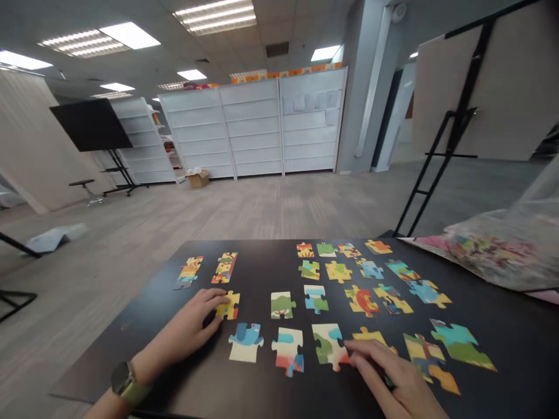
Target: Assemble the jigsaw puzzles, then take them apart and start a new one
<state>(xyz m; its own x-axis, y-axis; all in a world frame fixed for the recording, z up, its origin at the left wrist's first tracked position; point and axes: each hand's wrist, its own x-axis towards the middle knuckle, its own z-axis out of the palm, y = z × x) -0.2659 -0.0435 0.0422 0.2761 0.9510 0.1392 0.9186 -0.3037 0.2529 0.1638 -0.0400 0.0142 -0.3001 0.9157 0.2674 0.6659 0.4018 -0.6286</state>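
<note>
My left hand point(198, 317) lies at the left of the black table, its fingertips and thumb on a yellow jigsaw puzzle piece point(231, 304). Low on the right, my right hand point(388, 372) has index finger and thumb close together on the right edge of a cream, green and red puzzle piece point(325, 343). Left of that piece lie a cream and red piece point(288, 346) and a blue and cream elephant piece point(247, 342). A green tree piece point(282, 305) sits above them. Partly behind my right hand is another yellow piece point(369, 336).
Many more loose pieces, such as a red and yellow one point(362, 299), spread over the right of the table point(187, 378). Two joined strips point(225, 267) lie at the far left. A clear plastic bag point(502, 244) stands at the right edge. Beyond are white shelves point(253, 128) and an easel-like stand point(437, 157).
</note>
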